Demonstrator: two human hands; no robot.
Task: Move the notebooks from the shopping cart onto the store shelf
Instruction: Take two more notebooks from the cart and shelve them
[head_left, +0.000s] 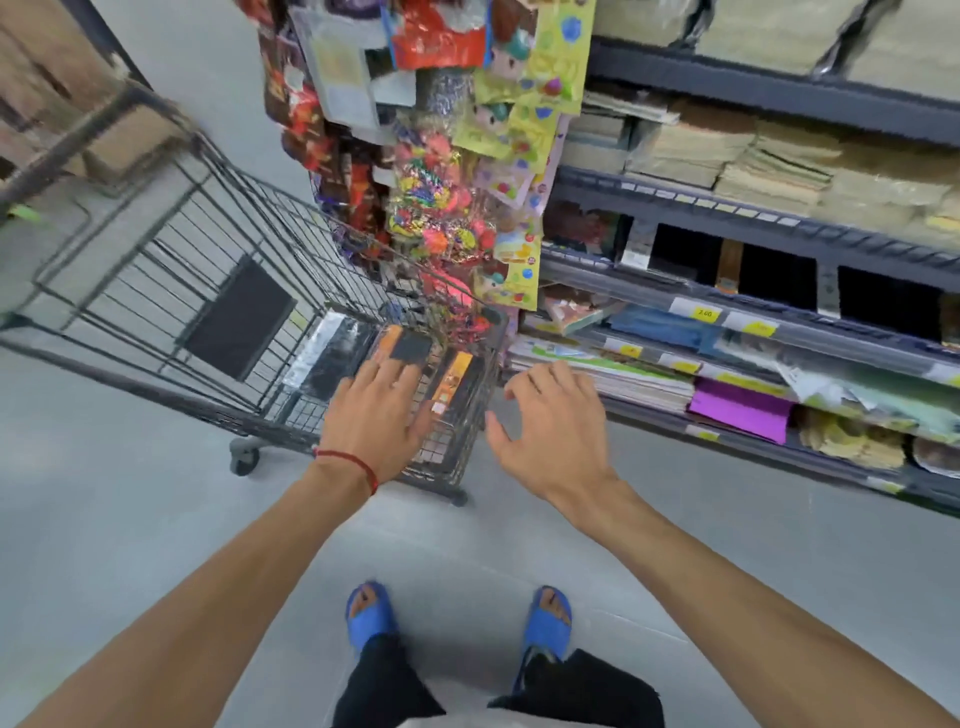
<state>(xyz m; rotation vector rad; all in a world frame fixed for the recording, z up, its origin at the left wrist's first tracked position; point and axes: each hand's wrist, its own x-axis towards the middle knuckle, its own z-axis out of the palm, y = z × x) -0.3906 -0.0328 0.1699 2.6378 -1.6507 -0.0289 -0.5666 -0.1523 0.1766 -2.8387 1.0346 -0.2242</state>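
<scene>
A grey wire shopping cart (156, 249) stands on the left. Notebooks (410, 345) with black and orange covers lie stacked at its near end. My left hand (376, 410), a red thread at the wrist, reaches over the cart's near rim with spread fingers above the notebooks; whether it touches them is unclear. My right hand (550, 428) hovers in the air between the cart and the store shelf (779, 317), fingers spread and loosely bent, holding nothing. The lower shelves hold stacks of notebooks and paper.
A hanging rack of colourful packaged toys (441, 182) rises just behind the cart's near end. Upper shelves carry piles of brownish paper goods (753, 156). A purple paper stack (737, 410) lies on the low shelf. My feet in blue sandals stand on grey floor.
</scene>
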